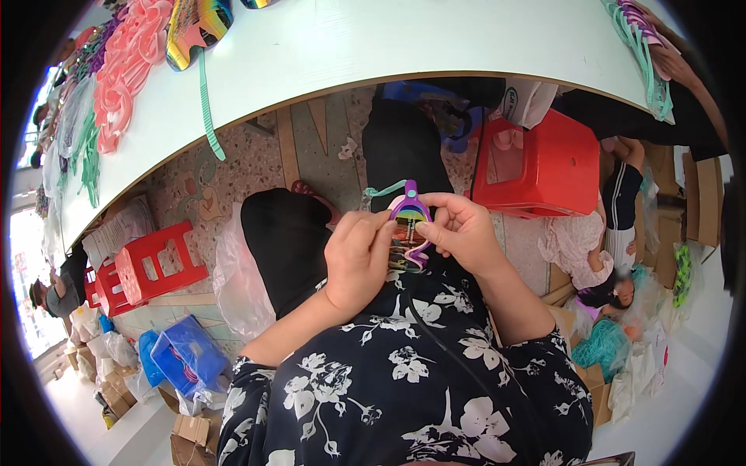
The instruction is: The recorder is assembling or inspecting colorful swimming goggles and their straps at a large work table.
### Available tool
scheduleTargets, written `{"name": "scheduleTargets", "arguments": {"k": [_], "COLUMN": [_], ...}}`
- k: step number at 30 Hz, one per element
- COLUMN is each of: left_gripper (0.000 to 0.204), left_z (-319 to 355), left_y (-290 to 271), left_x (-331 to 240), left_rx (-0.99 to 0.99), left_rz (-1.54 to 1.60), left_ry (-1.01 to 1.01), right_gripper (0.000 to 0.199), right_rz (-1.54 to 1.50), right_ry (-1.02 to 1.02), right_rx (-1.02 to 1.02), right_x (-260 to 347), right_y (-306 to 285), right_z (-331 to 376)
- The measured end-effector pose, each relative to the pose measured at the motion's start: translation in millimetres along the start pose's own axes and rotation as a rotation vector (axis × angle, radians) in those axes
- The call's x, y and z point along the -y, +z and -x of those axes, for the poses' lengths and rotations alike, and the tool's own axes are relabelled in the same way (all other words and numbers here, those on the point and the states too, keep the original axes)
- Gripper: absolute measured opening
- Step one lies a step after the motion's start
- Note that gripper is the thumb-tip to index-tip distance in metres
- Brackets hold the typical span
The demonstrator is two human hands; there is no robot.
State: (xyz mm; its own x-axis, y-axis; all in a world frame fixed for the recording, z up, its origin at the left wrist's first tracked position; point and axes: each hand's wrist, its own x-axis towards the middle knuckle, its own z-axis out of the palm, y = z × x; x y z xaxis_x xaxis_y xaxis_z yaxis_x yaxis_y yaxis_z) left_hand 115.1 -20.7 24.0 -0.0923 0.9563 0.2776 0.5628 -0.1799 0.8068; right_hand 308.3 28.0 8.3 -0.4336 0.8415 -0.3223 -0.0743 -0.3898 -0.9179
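Over my lap I hold a pair of swim goggles (412,203) with a purple frame, shiny rainbow lenses and a teal strap that trails off to the left. My left hand (359,250) pinches the left side of the frame between thumb and fingers. From the other side, my right hand (460,229) grips the rim, its thumb at the lens opening. The lower part of the goggles rests close against my dark floral top and is partly hidden. On the white table (373,43) lies another pair of mirrored goggles (186,35) with a teal strap hanging over the edge.
Coral straps (128,70) are heaped at the table's left. At the right edge, another person's hand (672,62) is by purple and teal straps. Red stools (544,167) stand beneath the table and at left, near a blue crate (186,353). A child (602,241) is at right.
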Motion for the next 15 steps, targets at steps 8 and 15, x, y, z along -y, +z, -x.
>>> {"name": "scheduleTargets", "arguments": {"k": [8, 15], "left_gripper": [0.012, 0.011], "left_z": [-12, -25], "left_y": [-3, -6], "left_x": [7, 7], "left_rx": [0.210, 0.334], "left_rz": [0.810, 0.835], "left_ry": [-0.726, -0.819], "right_gripper": [0.033, 0.019], "right_rz": [-0.010, -0.146], "right_ry": [0.094, 0.312], "right_rx": [-0.037, 0.026], "right_x": [15, 27], "right_y": [0, -20], "right_z": [-3, -21]}}
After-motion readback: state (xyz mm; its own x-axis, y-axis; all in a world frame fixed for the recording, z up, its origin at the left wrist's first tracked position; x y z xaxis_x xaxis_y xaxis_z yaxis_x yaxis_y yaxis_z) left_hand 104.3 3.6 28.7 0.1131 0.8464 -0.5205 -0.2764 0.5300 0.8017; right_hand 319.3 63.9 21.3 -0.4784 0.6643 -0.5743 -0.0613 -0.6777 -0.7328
